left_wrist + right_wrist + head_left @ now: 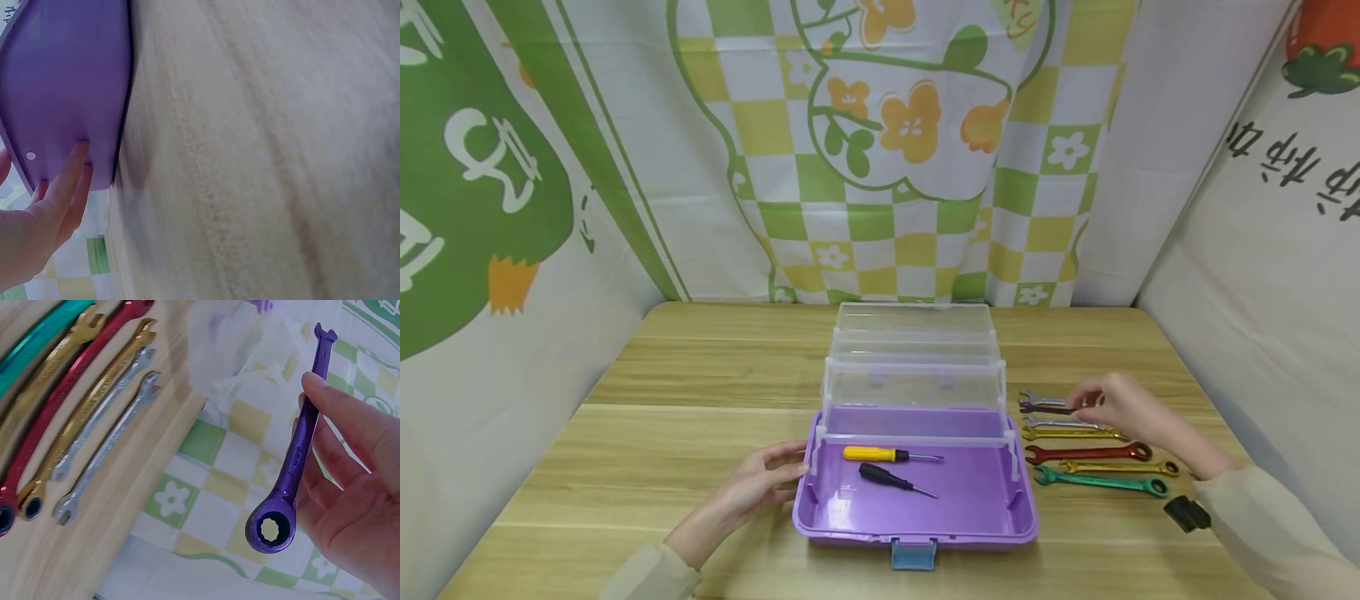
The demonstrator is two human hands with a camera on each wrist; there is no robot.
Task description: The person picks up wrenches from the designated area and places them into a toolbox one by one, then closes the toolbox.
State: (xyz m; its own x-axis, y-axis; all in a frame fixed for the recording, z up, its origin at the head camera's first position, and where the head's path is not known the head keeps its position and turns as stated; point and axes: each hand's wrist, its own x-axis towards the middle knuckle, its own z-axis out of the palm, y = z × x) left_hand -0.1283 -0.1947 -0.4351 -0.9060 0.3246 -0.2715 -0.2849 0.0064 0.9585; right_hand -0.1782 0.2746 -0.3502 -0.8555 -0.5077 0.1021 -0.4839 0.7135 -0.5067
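Note:
A purple toolbox stands with its clear tiered lid raised. Inside its base lie a yellow-handled screwdriver and a black-handled screwdriver. My left hand is at the box's left side, its fairly straight fingers touching the outer wall and the thumb at the rim. Between thumb and fingers, my right hand pinches a purple ratchet wrench, ring end nearest the wrist camera. Below that hand are silver wrenches, with a gold wrench beside them.
Nearer the front right lie a red wrench, another gold wrench and a green wrench. The clear lid trays rise at the back of the box. Patterned cloth hangs behind the wooden table.

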